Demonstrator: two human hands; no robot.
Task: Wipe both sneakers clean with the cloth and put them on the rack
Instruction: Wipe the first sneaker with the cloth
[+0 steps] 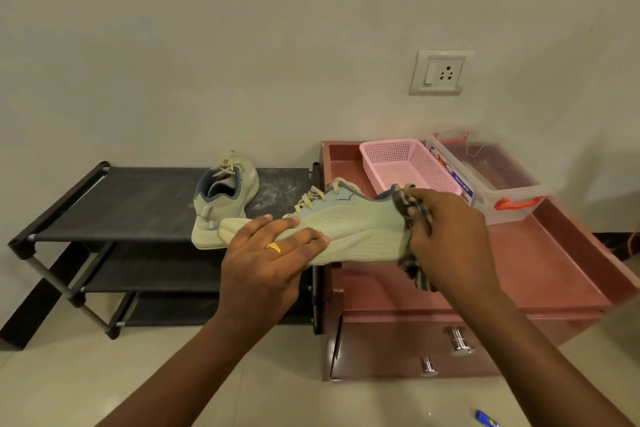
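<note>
Two bare hands work on one sneaker in mid-air. The right hand [446,236] clutches a bunched dark-and-cream checked cloth [415,276] and presses it against the heel end of a pale green mesh sneaker with beige laces [356,229]. The left hand [273,253], wearing a gold ring, grips the toe end to steady it, fingers laid across the side. The sneaker is held sideways, above the join between a black three-tier fabric shoe rack [121,204] and a low reddish-brown table with drawers [519,270].

Just behind the left hand, the matching second pale green sneaker [221,204] sits on the rack's top shelf, heel toward the viewer. It appears to be finished. The task looks past halfway: the held sneaker is under the cloth and not yet racked.
</note>
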